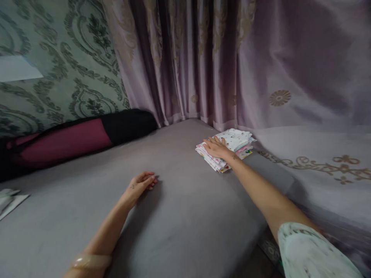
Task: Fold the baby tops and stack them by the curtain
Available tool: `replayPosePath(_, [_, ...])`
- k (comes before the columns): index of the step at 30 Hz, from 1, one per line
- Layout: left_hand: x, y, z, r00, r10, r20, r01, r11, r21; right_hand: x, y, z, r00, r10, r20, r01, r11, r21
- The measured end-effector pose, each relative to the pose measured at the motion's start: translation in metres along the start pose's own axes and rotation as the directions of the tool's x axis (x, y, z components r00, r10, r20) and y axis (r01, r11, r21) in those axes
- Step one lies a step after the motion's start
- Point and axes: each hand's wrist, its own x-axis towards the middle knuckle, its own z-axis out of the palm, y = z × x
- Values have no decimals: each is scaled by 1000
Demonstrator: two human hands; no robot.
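Observation:
A stack of folded printed cloths [239,139] lies on the bed near its far right edge. The top cloth is white with small coloured marks, and pink, yellow and green show in the layers below. Flat on the left part of this stack rests my right hand [216,148], fingers spread. My left hand [142,183] is over the grey sheet [179,216], left of the cloths and apart from them. Its fingers are loosely bent, with nothing visible in them.
Along the patterned wall lies a long black and maroon bundle [66,141]. Purple curtains [185,69] hang behind the bed and down its right side. Some pale flat items [11,202] lie at the left edge. The bed's edge drops off at lower right.

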Motion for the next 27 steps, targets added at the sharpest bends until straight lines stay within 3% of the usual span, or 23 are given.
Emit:
replayPosePath(3, [-16, -15, -33, 999, -19, -49, 18, 1000, -21, 1, 1, 6, 999, -5, -45, 3, 999, -46])
replayPosePath(6, [-32, -28, -52, 993, -6, -118, -3, 997, -77, 4, 6, 9, 997, -23, -71, 18, 997, -78])
replayPosePath(11, [-45, -33, -43, 964, 118, -238, -139, 988, -73, 7, 11, 9, 994, -33, -101, 20, 992, -127])
replayPosePath(14, [-41, -31, -31, 951, 160, -263, -168, 986, -7, 11, -6, 13, 956, -86, -279, 40, 986, -164])
replayPosePath(16, [-36, -30, -27, 941, 187, -281, -189, 982, 21, 13, -31, 22, 901, -158, -404, 102, 982, -158])
replayPosePath(18, [-33, -31, -26, 934, 192, -300, -201, 980, 4, 15, -65, 36, 875, -239, -421, 204, 971, -125])
replayPosePath(22, [-32, -35, -28, 926, 212, -312, -240, 969, -55, 11, -151, 72, 893, -403, -202, 412, 911, 1])
replayPosePath(25, [-31, -36, -30, 912, 218, -348, -273, 955, -116, 0, -214, 90, 886, -459, -65, 463, 885, 47])
replayPosePath(27, [-29, -37, -33, 872, 209, -443, -310, 936, -169, -11, -251, 95, 872, -489, -17, 489, 872, 35])
